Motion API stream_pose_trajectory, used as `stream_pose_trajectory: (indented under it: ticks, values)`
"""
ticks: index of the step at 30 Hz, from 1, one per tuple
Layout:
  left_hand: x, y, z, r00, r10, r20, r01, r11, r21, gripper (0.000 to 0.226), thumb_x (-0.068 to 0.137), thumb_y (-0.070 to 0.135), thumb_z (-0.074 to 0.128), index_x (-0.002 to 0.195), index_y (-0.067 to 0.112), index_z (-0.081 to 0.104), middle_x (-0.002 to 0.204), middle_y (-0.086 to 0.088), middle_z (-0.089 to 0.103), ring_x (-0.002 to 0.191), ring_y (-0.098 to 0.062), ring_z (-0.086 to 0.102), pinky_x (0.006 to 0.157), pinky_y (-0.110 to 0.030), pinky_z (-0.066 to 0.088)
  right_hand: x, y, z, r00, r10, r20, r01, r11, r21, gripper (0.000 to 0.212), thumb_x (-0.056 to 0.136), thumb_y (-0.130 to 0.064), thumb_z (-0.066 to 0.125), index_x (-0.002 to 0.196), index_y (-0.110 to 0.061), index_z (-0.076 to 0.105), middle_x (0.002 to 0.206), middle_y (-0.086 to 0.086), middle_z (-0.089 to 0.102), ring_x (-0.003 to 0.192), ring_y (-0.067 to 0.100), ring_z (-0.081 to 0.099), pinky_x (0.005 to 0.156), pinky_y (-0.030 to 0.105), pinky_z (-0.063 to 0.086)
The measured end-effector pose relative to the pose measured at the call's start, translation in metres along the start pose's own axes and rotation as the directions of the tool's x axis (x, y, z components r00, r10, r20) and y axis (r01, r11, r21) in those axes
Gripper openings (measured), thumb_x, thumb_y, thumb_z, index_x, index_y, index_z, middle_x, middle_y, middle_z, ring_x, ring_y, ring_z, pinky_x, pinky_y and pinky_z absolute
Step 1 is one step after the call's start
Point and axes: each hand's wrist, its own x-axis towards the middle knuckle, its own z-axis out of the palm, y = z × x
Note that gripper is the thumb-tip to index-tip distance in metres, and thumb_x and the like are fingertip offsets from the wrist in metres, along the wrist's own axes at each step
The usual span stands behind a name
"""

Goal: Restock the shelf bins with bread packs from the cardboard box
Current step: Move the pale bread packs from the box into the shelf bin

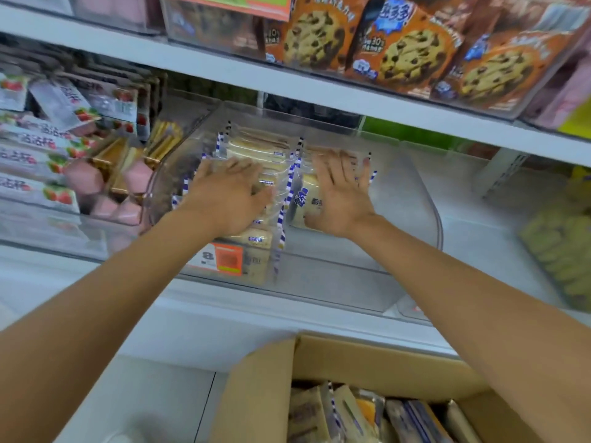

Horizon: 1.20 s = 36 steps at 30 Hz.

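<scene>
Both hands were inside the clear plastic shelf bin [415, 199]. The left hand [230, 195] lay flat, fingers relaxed, on the left row of pale sliced-bread packs in clear wrappers with blue-and-white striped edges [256, 148]. The right hand [342, 193] was spread open, fingers straight, pressing on the shorter right row of packs [307, 199]. Neither hand gripped anything. More packs stood on end in the open brown cardboard box [351, 356] below the shelf.

The packs looked light, soft and easily squashed, with slick film wrappers. They would probably be best held by their flat faces, several at once between two open palms, with gentle pressure. The crimped edges would likely slip or tear.
</scene>
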Motion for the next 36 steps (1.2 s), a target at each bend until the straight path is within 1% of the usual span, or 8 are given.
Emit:
stream_pose_trajectory:
  ticks: [3, 8, 11, 17, 21, 28, 33, 36]
  values:
    - [0.000, 0.000, 0.000, 1.000, 0.006, -0.003, -0.006, 1.000, -0.002, 0.063, 0.101, 0.057, 0.021, 0.156, 0.027, 0.017, 0.165, 0.005, 0.012, 0.152, -0.015, 0.007, 0.122, -0.048, 0.000, -0.008, 0.007, -0.005, 0.995, 0.098, 0.009, -0.098, 0.995, -0.037, 0.119, 0.070, -0.069, 0.066, 0.154, -0.025, -0.006, 0.162, 0.009, -0.012, 0.148, 0.034, -0.015, 0.110, 0.065, -0.013]
    - [-0.002, 0.000, -0.001, 1.000, -0.006, -0.017, 0.006, 1.000, 0.003, 0.062, 0.101, 0.056, 0.022, 0.156, 0.028, 0.017, 0.165, 0.004, 0.013, 0.152, -0.016, 0.007, 0.121, -0.048, 0.000, -0.006, 0.005, 0.000, 0.981, 0.147, 0.126, -0.165, 0.976, 0.144, 0.118, 0.071, -0.050, 0.080, 0.154, -0.030, -0.002, 0.160, 0.008, -0.009, 0.147, 0.038, -0.006, 0.102, 0.054, 0.044]
    - [-0.002, 0.001, -0.001, 1.000, -0.003, -0.016, 0.003, 1.000, -0.005, 0.061, 0.101, 0.056, 0.022, 0.156, 0.028, 0.018, 0.164, 0.004, 0.013, 0.152, -0.016, 0.008, 0.121, -0.048, 0.000, -0.002, 0.001, -0.002, 0.971, 0.180, 0.154, -0.206, 0.963, 0.173, 0.121, 0.069, -0.049, 0.082, 0.154, -0.031, -0.002, 0.160, 0.007, -0.010, 0.147, 0.037, -0.008, 0.106, 0.056, 0.039]
    - [-0.006, 0.004, -0.010, 0.999, -0.038, 0.015, 0.039, 0.997, -0.063, 0.061, 0.099, 0.058, 0.031, 0.154, 0.031, 0.026, 0.164, 0.000, 0.017, 0.151, -0.020, 0.010, 0.122, -0.049, 0.005, -0.023, -0.001, -0.028, 0.970, 0.184, 0.160, -0.212, 0.959, 0.186, 0.116, 0.075, -0.056, 0.073, 0.155, -0.029, -0.007, 0.161, 0.011, -0.017, 0.148, 0.033, -0.017, 0.113, 0.064, -0.006]
    - [-0.029, 0.024, -0.023, 0.989, -0.118, -0.087, 0.090, 0.958, -0.272, 0.046, 0.095, 0.043, 0.052, 0.136, 0.024, 0.053, 0.135, -0.009, 0.058, 0.117, -0.029, 0.057, 0.103, -0.044, 0.044, -0.065, -0.004, -0.057, 0.994, 0.102, -0.037, -0.082, 0.931, 0.355, 0.082, 0.085, -0.026, 0.066, 0.152, -0.016, 0.020, 0.155, 0.014, 0.021, 0.143, 0.033, 0.020, 0.116, 0.045, 0.019]
    - [-0.108, 0.099, -0.004, 0.962, -0.089, -0.258, 0.031, 0.975, -0.220, 0.025, 0.081, 0.022, 0.062, 0.105, 0.018, 0.069, 0.111, -0.009, 0.064, 0.109, -0.033, 0.054, 0.090, -0.040, 0.046, -0.180, 0.013, -0.075, 0.989, 0.076, -0.128, 0.007, 0.834, 0.552, 0.026, 0.087, -0.011, 0.057, 0.113, -0.011, 0.059, 0.110, 0.007, 0.055, 0.091, 0.023, 0.056, 0.079, 0.039, 0.050]
    - [-0.149, 0.139, 0.034, 0.970, 0.008, -0.243, -0.061, 0.975, -0.212, 0.024, 0.084, 0.016, 0.059, 0.108, 0.014, 0.064, 0.115, -0.008, 0.062, 0.114, -0.030, 0.051, 0.095, -0.041, 0.044, -0.272, 0.050, -0.020, 0.990, 0.072, 0.117, -0.129, 0.785, 0.606, 0.021, 0.090, -0.012, 0.055, 0.110, -0.016, 0.062, 0.105, -0.002, 0.056, 0.082, 0.011, 0.053, 0.079, 0.032, 0.049]
    - [-0.165, 0.164, 0.079, 0.998, -0.013, 0.068, 0.041, 0.901, -0.431, 0.023, 0.089, 0.018, 0.057, 0.111, 0.020, 0.062, 0.115, 0.001, 0.062, 0.107, -0.019, 0.057, 0.091, -0.037, 0.049, -0.323, 0.081, 0.031, 0.905, 0.097, 0.414, -0.319, 0.800, 0.509, 0.027, 0.093, -0.017, 0.055, 0.119, -0.018, 0.061, 0.114, -0.001, 0.058, 0.099, 0.017, 0.060, 0.088, 0.032, 0.050]
